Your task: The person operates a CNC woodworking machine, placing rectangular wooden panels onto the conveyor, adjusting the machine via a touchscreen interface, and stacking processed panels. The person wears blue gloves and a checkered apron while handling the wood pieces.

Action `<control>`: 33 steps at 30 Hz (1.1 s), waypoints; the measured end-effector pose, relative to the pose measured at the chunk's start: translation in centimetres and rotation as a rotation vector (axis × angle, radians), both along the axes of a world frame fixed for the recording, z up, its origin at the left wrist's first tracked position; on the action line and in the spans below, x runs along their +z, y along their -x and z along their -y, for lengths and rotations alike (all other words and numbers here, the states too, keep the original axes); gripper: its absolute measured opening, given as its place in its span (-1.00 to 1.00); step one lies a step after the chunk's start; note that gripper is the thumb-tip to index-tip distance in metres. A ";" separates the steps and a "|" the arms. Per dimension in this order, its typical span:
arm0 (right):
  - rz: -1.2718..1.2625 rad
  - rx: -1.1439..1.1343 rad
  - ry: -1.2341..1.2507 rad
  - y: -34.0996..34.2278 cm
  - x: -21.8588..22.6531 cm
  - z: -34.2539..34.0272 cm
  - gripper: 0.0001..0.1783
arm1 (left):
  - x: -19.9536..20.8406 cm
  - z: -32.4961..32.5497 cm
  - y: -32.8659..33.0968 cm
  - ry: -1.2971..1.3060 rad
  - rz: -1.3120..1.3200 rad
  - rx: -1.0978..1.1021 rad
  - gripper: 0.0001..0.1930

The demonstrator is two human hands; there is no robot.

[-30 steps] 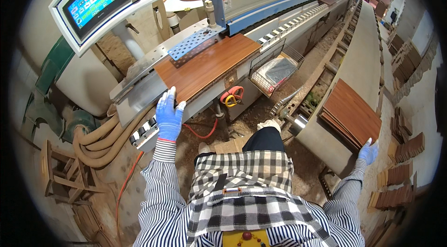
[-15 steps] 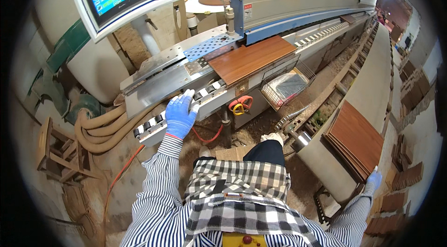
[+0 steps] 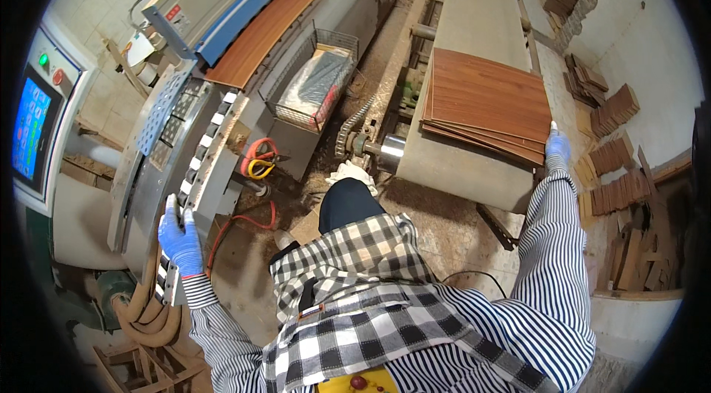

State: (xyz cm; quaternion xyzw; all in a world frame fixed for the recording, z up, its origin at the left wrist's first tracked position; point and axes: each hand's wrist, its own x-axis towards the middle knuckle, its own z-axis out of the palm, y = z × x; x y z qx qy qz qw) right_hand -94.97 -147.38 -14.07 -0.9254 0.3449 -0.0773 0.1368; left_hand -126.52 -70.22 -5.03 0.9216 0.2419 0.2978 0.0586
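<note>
My left hand (image 3: 179, 237), in a blue glove with white fingertips, rests on the roller rail (image 3: 194, 172) at the near end of a long edge-banding machine, fingers stretched out and holding nothing. Further up, a reddish-brown wood-grain panel (image 3: 263, 36) lies along the rail beside the blue guard. On my right, a stack of similar panels (image 3: 485, 101), slightly fanned at the near edge, sits on a grey conveyor belt (image 3: 463, 178). My gloved right hand (image 3: 557, 147) touches the stack's right edge near its corner with fingers extended; part of the hand is hidden.
A wire basket (image 3: 315, 82) hangs on the machine's side, with red- and yellow-handled scissors (image 3: 259, 158) nearby. At far left stands a control screen (image 3: 35, 126). Hoses (image 3: 144, 319) run below the rail. Piles of brown strips (image 3: 615, 108) lie along the right wall.
My view has turned right, bringing the panel stack nearer the middle. My right hand has moved forward along the stack's right edge. My left hand stays on the rail.
</note>
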 end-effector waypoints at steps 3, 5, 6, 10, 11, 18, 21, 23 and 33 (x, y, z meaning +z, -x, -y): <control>0.034 0.008 -0.115 0.0 -0.9 2.0 -0.20 | -0.4 -0.6 -0.1 0.057 0.050 0.011 -0.58; 0.401 -0.060 -0.361 0.8 -3.0 3.1 -0.22 | -0.5 -0.4 0.1 0.048 0.037 0.015 -0.58; 0.584 -0.084 -0.493 1.4 -4.0 3.0 -0.22 | -0.3 0.0 0.2 0.045 0.040 0.010 -0.58; 0.843 -0.157 -1.238 8.4 -5.7 7.4 -0.27 | 0.7 0.4 -0.5 -0.048 0.007 -0.001 -0.58; 0.845 -0.146 -1.181 10.0 -5.2 6.1 -0.23 | 0.7 1.0 -0.1 -0.020 0.003 0.035 -0.58; 0.877 -0.152 -1.355 18.6 -3.9 3.4 -0.07 | 1.1 1.2 0.3 -0.071 0.107 -0.014 -0.63; 0.860 -0.248 -1.381 19.5 -5.9 3.5 -0.25 | 0.9 1.3 0.8 0.035 0.189 -0.039 -0.60; 0.876 -0.153 -1.473 18.2 -5.2 -0.5 -0.32 | 0.8 1.8 1.7 0.091 0.245 -0.096 -0.57; 0.220 0.866 -1.813 13.2 6.9 -33.8 -0.54 | 4.0 8.7 9.1 0.050 0.089 -0.353 -0.17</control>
